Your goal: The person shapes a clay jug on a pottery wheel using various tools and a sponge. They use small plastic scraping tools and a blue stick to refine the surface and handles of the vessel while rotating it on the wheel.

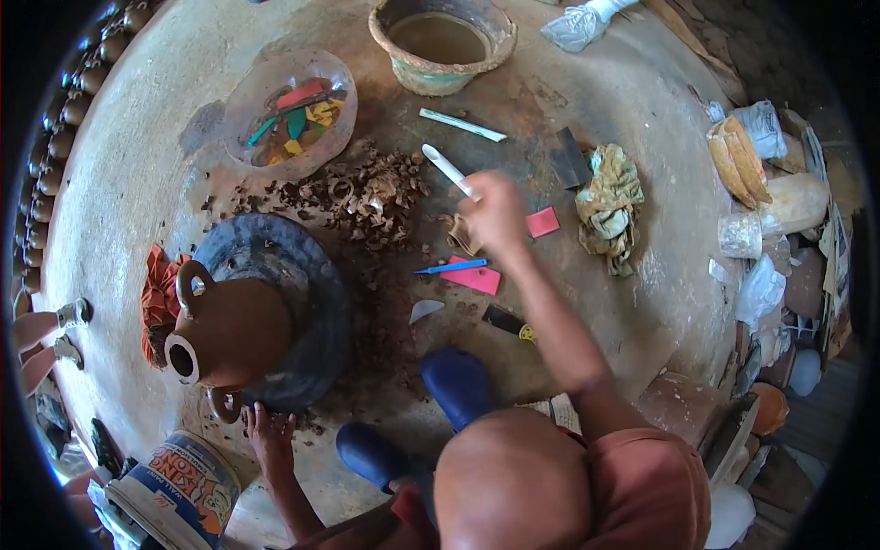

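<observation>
A brown clay jug [234, 332] with two loop handles stands on a dark round wheel [321, 275], its mouth toward the lower left. My left hand [270, 440] is at the wheel's near edge beside the lower handle, fingers apart and nothing in them; whether it touches the wheel I cannot tell. Farther right, my right hand [495, 211], slightly blurred, is closed round a white tube [446, 169] with a slanted end, held above the floor. Close by lie a blue pen-like tool [451, 267] on a pink piece [477, 279], and a red piece [543, 222].
Clay shavings [371, 192] heap beyond the wheel. A clear bowl [240, 119] holds coloured scraps. A basin [445, 81] contains murky water. A crumpled cloth [610, 206], a dark block [569, 158] and a pale strip [463, 125] lie around. A paint bucket [188, 495] stands lower left.
</observation>
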The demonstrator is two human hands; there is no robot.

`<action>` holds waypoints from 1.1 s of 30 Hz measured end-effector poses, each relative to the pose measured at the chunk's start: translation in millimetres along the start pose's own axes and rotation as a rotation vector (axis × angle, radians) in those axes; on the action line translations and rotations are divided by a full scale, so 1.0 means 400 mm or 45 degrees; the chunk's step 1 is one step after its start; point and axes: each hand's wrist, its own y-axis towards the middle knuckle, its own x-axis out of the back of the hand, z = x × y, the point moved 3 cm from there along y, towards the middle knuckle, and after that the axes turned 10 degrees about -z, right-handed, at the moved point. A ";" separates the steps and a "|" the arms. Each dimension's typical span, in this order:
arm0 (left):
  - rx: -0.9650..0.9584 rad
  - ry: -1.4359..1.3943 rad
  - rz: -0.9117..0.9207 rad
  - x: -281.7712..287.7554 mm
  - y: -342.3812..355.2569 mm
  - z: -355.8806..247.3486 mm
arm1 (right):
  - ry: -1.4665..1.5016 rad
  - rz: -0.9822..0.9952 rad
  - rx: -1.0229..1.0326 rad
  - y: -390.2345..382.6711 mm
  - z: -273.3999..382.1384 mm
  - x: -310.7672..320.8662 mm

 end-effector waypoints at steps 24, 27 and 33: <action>0.587 -0.525 -0.308 -0.120 -0.129 -0.152 | -0.615 0.618 0.863 0.756 0.164 -0.206; 0.462 -0.615 -0.201 -0.151 -0.069 -0.068 | -0.548 0.604 0.797 1.026 -0.053 -0.281; 0.683 -0.685 -0.378 -0.099 -0.113 -0.093 | -0.726 0.715 0.767 0.946 -0.117 -0.358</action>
